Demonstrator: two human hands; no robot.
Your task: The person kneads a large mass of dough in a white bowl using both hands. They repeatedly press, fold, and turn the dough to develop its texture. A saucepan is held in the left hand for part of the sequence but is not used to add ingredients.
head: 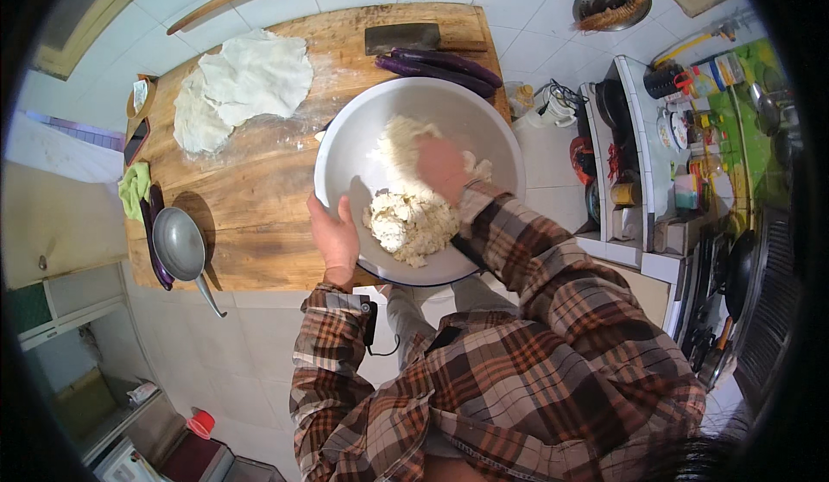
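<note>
A large white basin (350,126) stands at the near edge of the wooden table. In it lies a lumpy mass of shaggy dough (414,223), with loose flour and crumbs (405,142) farther back. My right hand (443,165), blurred, is down in the basin on the loose flour; whether its fingers hold any is not clear. My left hand (337,233) grips the basin's left rim, thumb on the inside.
Floured sheets of dough (256,77) lie at the table's back left. A cleaver (401,38) and purple eggplants (440,71) are behind the basin. At the left stand a metal ladle (178,242), another eggplant (155,223), a green cloth (134,187) and a phone (136,140).
</note>
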